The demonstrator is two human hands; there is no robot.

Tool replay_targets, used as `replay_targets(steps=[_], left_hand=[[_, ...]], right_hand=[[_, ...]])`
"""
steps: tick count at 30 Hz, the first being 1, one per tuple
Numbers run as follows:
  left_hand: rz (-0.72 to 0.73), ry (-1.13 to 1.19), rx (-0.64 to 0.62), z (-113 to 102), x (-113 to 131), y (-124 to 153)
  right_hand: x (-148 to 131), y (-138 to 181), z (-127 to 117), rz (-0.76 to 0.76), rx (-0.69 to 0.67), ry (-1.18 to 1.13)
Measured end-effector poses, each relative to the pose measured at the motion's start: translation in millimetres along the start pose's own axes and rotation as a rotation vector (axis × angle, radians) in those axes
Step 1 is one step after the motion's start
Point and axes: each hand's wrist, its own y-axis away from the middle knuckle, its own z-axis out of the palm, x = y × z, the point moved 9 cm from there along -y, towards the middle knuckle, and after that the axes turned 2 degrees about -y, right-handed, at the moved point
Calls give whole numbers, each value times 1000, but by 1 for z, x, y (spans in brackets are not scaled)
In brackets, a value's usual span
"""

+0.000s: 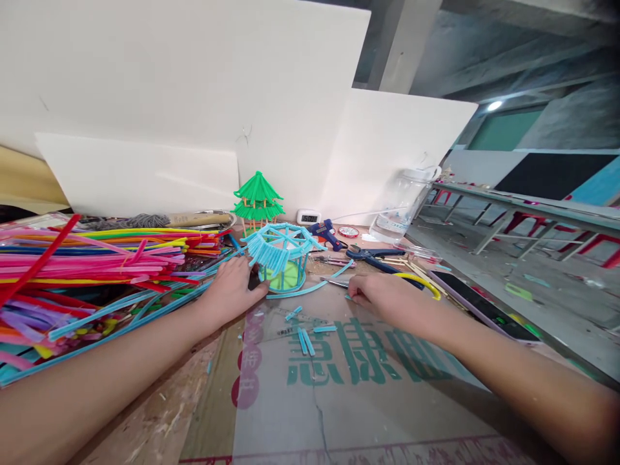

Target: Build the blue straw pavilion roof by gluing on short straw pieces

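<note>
A light-blue straw pavilion with a green disc in its base stands on printed cardboard. My left hand lies just left of it, fingers curled against its base. My right hand rests on the cardboard to the right, its fingertips pinched on a small blue straw piece. Yellow-handled scissors lie right behind that hand, blades pointing left toward the pavilion. A long blue straw lies between the pavilion and my right hand. Several short blue cuttings are scattered nearer me.
A big heap of coloured straws fills the left. A finished green pavilion stands behind, against white boards. A blue glue gun, blue-handled pliers, a small clock, a clear jar and a phone lie at right.
</note>
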Motion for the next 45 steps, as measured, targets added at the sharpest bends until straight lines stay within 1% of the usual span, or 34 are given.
replay_targets(steps=[4,6,8,12,14,16,18,20,22,24,27,30,33,38,45], left_hand=[[-5,1,0,-1,1,0],[-6,0,-1,-1,1,0],[-4,-1,5,-1,1,0],[-7,-2,7,0,0,0],[-8,4,5,0,0,0],[-10,5,7,-1,1,0],[-12,1,11,-2,1,0],[-15,3,19,-2,1,0],[-10,20,23,-2,1,0],[-5,31,23,-2,1,0],[3,2,26,-2,1,0],[24,-34,26,-3,2,1],[35,-41,28,-5,3,2],[38,-36,45,-8,5,3],[41,-52,45,-9,7,2]], right_hand=[[-11,2,-8,-15,41,-30],[-22,4,-14,-1,74,-121],[-38,5,-19,-22,116,-319],[-75,0,-26,-167,134,-811],[-86,-5,-34,-216,171,-963],[-88,-11,-41,-222,235,-1071],[-85,-16,-43,-188,300,-1171],[-80,-18,-38,-144,345,-1276],[-77,-19,-26,-105,345,-1359],[-74,-19,-15,-58,334,-1374],[-67,-17,-9,-7,392,-1310],[-65,-16,-11,-53,456,-1333],[-69,-18,-9,-93,417,-1423],[-72,-17,-6,-12,344,-1478],[-79,-20,-6,1,315,-1527]])
